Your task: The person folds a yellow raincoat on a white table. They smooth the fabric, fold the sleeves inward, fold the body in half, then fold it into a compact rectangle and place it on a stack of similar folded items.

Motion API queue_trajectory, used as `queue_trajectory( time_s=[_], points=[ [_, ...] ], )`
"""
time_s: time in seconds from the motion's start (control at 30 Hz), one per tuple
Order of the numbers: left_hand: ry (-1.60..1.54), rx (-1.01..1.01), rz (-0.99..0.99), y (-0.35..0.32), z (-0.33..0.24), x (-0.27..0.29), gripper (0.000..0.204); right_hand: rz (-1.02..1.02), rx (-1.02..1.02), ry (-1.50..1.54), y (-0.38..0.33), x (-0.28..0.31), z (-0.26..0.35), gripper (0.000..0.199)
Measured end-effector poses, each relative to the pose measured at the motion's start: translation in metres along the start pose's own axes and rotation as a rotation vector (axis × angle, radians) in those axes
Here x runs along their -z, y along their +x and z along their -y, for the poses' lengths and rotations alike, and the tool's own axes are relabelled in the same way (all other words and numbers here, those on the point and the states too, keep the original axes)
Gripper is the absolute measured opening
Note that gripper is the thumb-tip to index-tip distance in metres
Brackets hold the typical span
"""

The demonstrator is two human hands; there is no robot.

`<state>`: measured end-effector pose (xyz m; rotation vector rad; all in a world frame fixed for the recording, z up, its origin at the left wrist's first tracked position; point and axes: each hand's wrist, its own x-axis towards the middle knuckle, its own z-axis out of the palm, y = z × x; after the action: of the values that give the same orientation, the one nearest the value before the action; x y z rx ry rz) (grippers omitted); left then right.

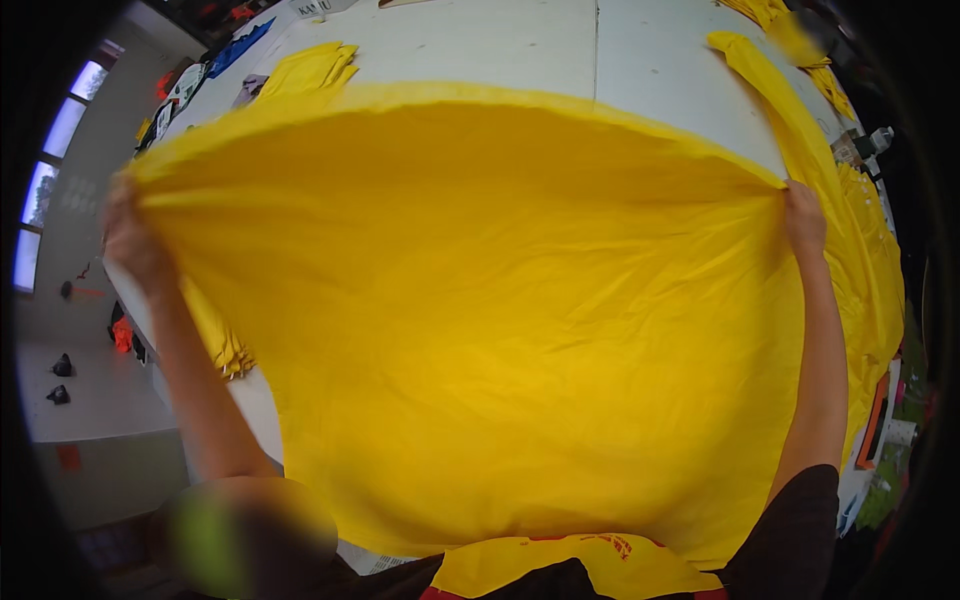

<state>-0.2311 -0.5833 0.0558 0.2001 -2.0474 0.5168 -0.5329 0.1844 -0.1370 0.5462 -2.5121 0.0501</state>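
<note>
- The left hand [135, 240] grips the left corner of a large yellow cloth [500, 320], fingers closed on its edge; the arm reaches up from the lower left.
- Behind it, a folded yellow piece [310, 68] lies on the white worktop [560, 45], with a blue item [240, 45] beyond.
- The yellow cloth is stretched taut between both hands, held up over the worktop and filling the middle of the view.
- The right hand [803, 222] pinches the cloth's right corner; more yellow fabric [870, 260] trails along the worktop's right edge.
</note>
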Motion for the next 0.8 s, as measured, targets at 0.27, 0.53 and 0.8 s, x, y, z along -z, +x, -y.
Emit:
queue_trajectory(
  time_s=[0.27, 0.53, 0.8],
  points=[
    [-0.624, 0.541, -0.087, 0.108, -0.035, 0.055, 0.025, 0.014, -0.082, 0.254, 0.024, -0.019, -0.017, 0.021],
    [-0.172, 0.725, 0.393, 0.024, -0.035, -0.123, 0.05, 0.352, -0.297, -0.076, 0.036, -0.044, 0.09, 0.016],
    [-0.144, 0.687, 0.357, -0.05, -0.094, -0.165, 0.049, 0.097, -0.287, 0.287, 0.015, -0.064, 0.067, 0.03]
  ],
)
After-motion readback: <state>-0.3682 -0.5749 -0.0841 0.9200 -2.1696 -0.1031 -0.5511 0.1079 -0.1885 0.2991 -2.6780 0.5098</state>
